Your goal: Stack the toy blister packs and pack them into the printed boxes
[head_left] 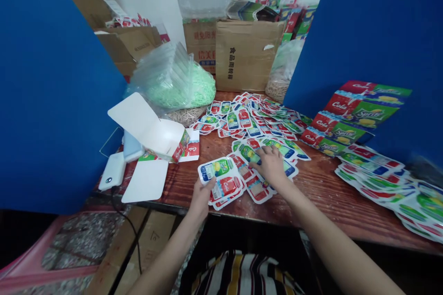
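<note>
My left hand [200,197] is closed on the edge of a few flat candy packets [226,186], printed green "Sprite" and red "Cola" with white rims, near the table's front edge. My right hand [272,166] lies fingers outstretched over a spread of similar packets [256,189], touching the upper ones, its thumb apart. These overlap the bundle at my left hand. Behind them, a loose heap of the same packets [254,117] covers the middle of the wooden table [180,179].
An opened white carton [145,122] and a white power bank [113,171] with a cable are at left. Bagged green paper shreds [200,85] and a cardboard box [247,55] stand behind. At right are printed cartons [346,120], stacked packets [387,189] and a blue partition [374,32].
</note>
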Demonstrator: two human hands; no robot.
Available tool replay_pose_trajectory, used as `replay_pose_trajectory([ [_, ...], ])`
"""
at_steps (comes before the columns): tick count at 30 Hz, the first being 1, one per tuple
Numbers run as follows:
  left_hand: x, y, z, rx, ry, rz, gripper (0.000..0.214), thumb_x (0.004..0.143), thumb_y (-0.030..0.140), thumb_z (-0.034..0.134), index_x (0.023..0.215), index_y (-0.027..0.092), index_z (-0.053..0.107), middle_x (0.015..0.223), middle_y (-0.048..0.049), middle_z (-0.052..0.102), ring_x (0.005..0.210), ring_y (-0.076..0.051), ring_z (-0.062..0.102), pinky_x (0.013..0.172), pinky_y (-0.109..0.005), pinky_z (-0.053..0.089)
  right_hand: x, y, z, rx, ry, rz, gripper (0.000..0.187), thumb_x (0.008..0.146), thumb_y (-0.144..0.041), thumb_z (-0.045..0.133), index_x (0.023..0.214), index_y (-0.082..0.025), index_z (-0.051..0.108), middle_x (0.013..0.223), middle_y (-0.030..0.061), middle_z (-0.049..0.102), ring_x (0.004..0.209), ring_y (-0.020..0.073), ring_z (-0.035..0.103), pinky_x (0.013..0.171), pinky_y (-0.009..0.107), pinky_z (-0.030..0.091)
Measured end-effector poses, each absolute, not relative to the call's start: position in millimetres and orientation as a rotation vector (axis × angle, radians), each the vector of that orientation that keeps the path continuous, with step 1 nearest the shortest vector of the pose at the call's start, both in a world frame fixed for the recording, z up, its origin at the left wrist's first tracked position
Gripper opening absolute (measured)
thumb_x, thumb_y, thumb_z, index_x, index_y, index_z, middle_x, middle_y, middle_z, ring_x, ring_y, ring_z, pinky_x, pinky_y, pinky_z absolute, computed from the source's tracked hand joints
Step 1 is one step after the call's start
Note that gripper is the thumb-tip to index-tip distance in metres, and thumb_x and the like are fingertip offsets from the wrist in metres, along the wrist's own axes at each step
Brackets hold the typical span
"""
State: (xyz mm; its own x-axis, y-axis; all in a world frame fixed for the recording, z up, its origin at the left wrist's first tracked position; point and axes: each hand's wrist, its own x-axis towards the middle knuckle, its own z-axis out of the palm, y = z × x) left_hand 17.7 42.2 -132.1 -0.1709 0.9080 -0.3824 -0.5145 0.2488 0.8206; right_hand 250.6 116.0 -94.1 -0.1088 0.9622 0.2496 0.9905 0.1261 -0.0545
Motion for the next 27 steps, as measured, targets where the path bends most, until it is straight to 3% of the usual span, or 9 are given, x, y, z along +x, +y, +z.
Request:
replay_pose_trajectory([
  [3, 8, 42, -135, 0.288, 1.181, 1.345, 0.048, 0.057, 0.027, 0.085, 0.097, 0.014, 0.061, 0.085, -0.0074, 0.073, 0.075, -0.024, 0.07, 0.079, -0.041, 0.055, 239, 109, -90, -1.714, -2.146, -0.196, 0.025, 0.092, -0.033, 0.048, 0.101, -0.017, 0.065, 0.111, 0.011, 0.064, 0.114, 0.0317, 0.05, 0.097, 0.043, 0.038],
  [7, 15, 39, -135, 0.275, 1.154, 1.392, 0.048, 0.064, 0.02, 0.077, 0.108, 0.017, 0.057, 0.095, -0.007, 0.072, 0.084, -0.024, 0.07, 0.084, -0.042, 0.054, 199, 88, -76, -1.641, -2.176, -0.073, 0.03, 0.098, -0.03, 0.034, 0.099, -0.018, 0.061, 0.095, 0.0085, 0.068, 0.079, 0.0194, 0.064, 0.068, 0.028, 0.043],
  [11, 34, 26, -131, 0.539, 1.15, 1.464, 0.052, 0.071, 0.023, 0.07, 0.119, 0.024, 0.05, 0.12, -0.0063, 0.065, 0.109, -0.022, 0.063, 0.096, -0.036, 0.048, 143, 65, -65, -1.706, -2.373, 0.133, 0.022, 0.093, -0.022, 0.039, 0.108, -0.017, 0.054, 0.087, 0.0102, 0.069, 0.067, 0.0201, 0.066, 0.055, 0.026, 0.039],
  [14, 39, 16, -130, 0.662, 1.153, 1.463, 0.062, 0.072, 0.022, 0.067, 0.129, 0.028, 0.044, 0.137, -0.0057, 0.053, 0.125, -0.021, 0.052, 0.1, -0.03, 0.045, 118, 61, -62, -1.765, -2.27, 0.374, 0.03, 0.095, -0.034, 0.039, 0.113, -0.013, 0.05, 0.079, 0.0115, 0.069, 0.066, 0.0232, 0.066, 0.056, 0.029, 0.041],
  [18, 35, 14, -129, 0.654, 1.035, 1.404, 0.075, 0.068, 0.023, 0.072, 0.135, 0.027, 0.04, 0.139, -0.0084, 0.052, 0.126, -0.024, 0.051, 0.097, -0.032, 0.048, 120, 62, -60, -1.58, -2.146, 0.673, 0.063, 0.089, -0.063, 0.044, 0.122, -0.01, 0.048, 0.078, 0.0089, 0.07, 0.07, 0.0229, 0.066, 0.059, 0.028, 0.044],
  [20, 32, 19, -128, 0.586, 1.036, 1.408, 0.067, 0.069, 0.03, 0.075, 0.129, 0.023, 0.047, 0.131, -0.0099, 0.058, 0.12, -0.026, 0.056, 0.096, -0.035, 0.049, 133, 60, -59, -1.421, -2.189, 0.748, 0.056, 0.091, -0.061, 0.042, 0.123, -0.016, 0.053, 0.087, 0.0066, 0.071, 0.079, 0.0205, 0.066, 0.066, 0.027, 0.047],
  [22, 29, 27, -127, 0.46, 1.089, 1.408, 0.056, 0.068, 0.035, 0.077, 0.118, 0.019, 0.057, 0.117, -0.0105, 0.067, 0.109, -0.027, 0.064, 0.092, -0.038, 0.051, 152, 56, -60, -1.395, -2.194, 0.631, 0.043, 0.094, -0.052, 0.042, 0.12, -0.022, 0.059, 0.106, 0.0078, 0.068, 0.099, 0.0221, 0.062, 0.084, 0.03, 0.048],
  [24, 25, 33, -126, 0.332, 1.133, 1.412, 0.047, 0.066, 0.034, 0.08, 0.106, 0.016, 0.062, 0.104, -0.0101, 0.072, 0.096, -0.026, 0.069, 0.088, -0.04, 0.054, 177, 48, -66, -1.652, -2.12, 0.288, 0.041, 0.093, -0.047, 0.047, 0.122, -0.021, 0.059, 0.121, 0.0147, 0.06, 0.114, 0.0305, 0.053, 0.095, 0.042, 0.043],
  [27, 17, 38, -127, 0.206, 1.16, 1.405, 0.035, 0.069, 0.025, 0.079, 0.099, 0.014, 0.065, 0.094, -0.0097, 0.074, 0.083, -0.024, 0.072, 0.085, -0.041, 0.056, 217, 35, -85, -2.159, -1.957, -0.178, 0.059, 0.086, -0.041, 0.058, 0.135, -0.01, 0.048, 0.116, 0.0266, 0.057, 0.104, 0.0406, 0.054, 0.083, 0.051, 0.046],
])
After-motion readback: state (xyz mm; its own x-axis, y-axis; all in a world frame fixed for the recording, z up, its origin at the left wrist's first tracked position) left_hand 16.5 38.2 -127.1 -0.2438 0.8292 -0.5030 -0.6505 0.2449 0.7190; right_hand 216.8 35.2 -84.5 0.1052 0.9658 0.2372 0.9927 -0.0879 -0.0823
